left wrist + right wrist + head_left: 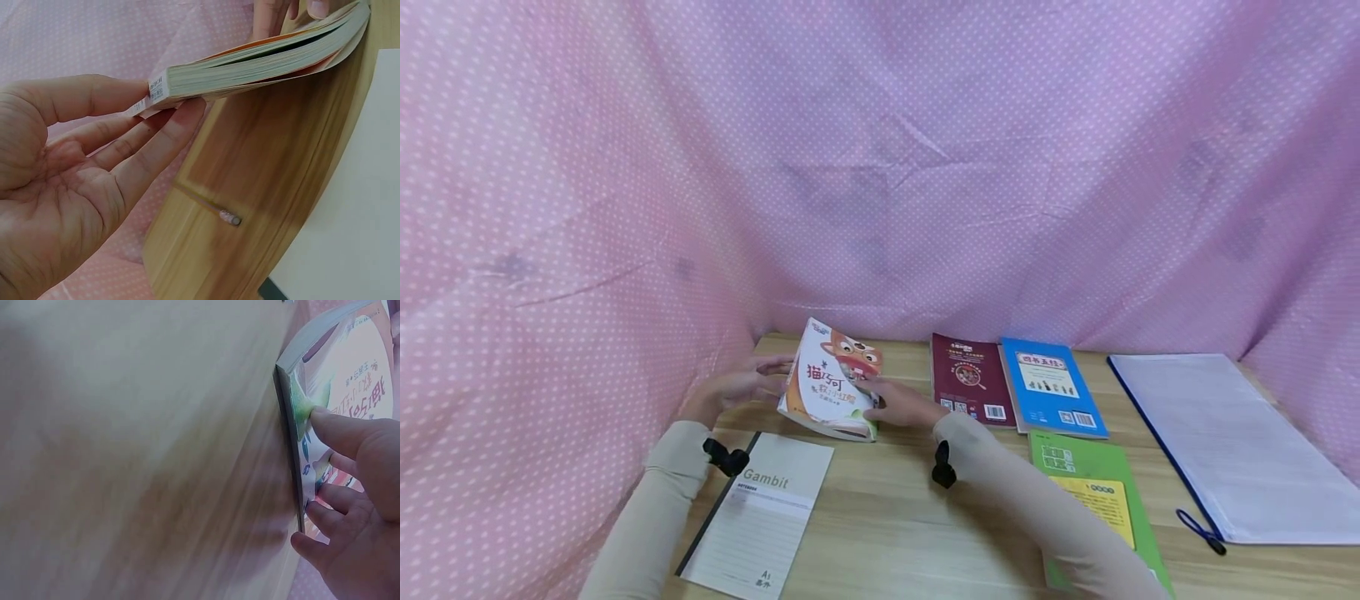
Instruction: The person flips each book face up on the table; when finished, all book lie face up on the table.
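A paperback book with a cartoon animal on its white and orange cover is at the back left of the table, its spine side raised. My left hand pinches the spine, thumb on one side and fingers underneath, as the left wrist view shows. The pages bow toward the far edge. My right hand is at the opposite side. Its thumb rests on the cover's green corner, and its fairly straight fingers touch the cover near the edge.
A Gambit notebook lies front left. A pencil lies under the raised book. To the right are a maroon book, a blue book, a green book and a zip folder. Pink dotted cloth hangs behind.
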Tool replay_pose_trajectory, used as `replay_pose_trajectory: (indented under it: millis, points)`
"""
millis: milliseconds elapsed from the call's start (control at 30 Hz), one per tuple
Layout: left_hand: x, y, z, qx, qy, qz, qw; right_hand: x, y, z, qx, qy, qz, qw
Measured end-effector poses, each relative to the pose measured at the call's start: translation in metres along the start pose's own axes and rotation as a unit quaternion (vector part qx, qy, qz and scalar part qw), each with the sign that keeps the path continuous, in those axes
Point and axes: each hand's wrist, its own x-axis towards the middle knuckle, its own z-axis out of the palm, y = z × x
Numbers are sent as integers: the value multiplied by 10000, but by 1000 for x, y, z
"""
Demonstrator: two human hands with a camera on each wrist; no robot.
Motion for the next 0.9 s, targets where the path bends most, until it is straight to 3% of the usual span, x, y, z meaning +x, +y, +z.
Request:
replay_pose_trajectory:
  millis: [400, 733, 900]
  points:
    - [18, -5, 11, -355, -294, 4, 9989, -6, 13, -12, -294, -159, 329, 9989]
    - [31, -7, 22, -348, -279, 84, 9990, -13, 19, -22, -417, -170, 288, 9986]
    - [37, -10, 27, -417, -342, 143, 9984, -16, 21, -26, -430, -234, 496, 9976]
